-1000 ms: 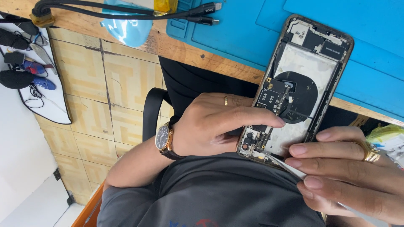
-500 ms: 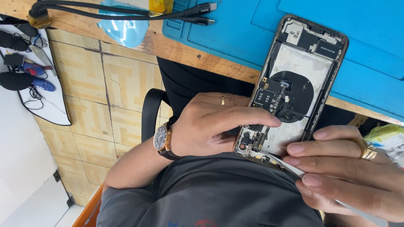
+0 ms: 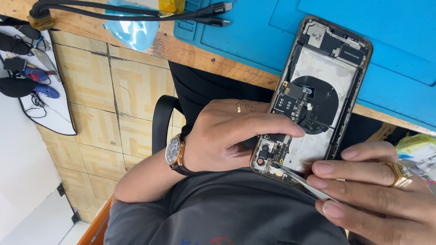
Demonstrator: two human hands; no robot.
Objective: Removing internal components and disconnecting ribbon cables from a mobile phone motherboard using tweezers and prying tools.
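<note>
**Opened phone held at the bench edge while tweezers reach inside**

A wooden bench runs across the top of the view, with a blue work mat laid on it and tiled floor below. Black cables lie along the bench edge beside a crumpled piece of blue film.

The person sits close, a grey shirt filling the lower middle. An opened phone, back removed so its dark round coil and circuit boards show, lies tilted with its top end over the mat and its lower end off the bench above the lap.

The left hand, with a wristwatch and a ring, is closed on the phone's lower left edge, one finger lying across the inside. The right hand, also ringed, pinches thin metal tweezers, whose tips rest at the phone's lower end, just beside the small camera parts.

To work well here, it seems wise to keep the phone braced firmly, keep the tweezers shallow, and touch only the intended part, since the connectors nearby look delicate.
</note>
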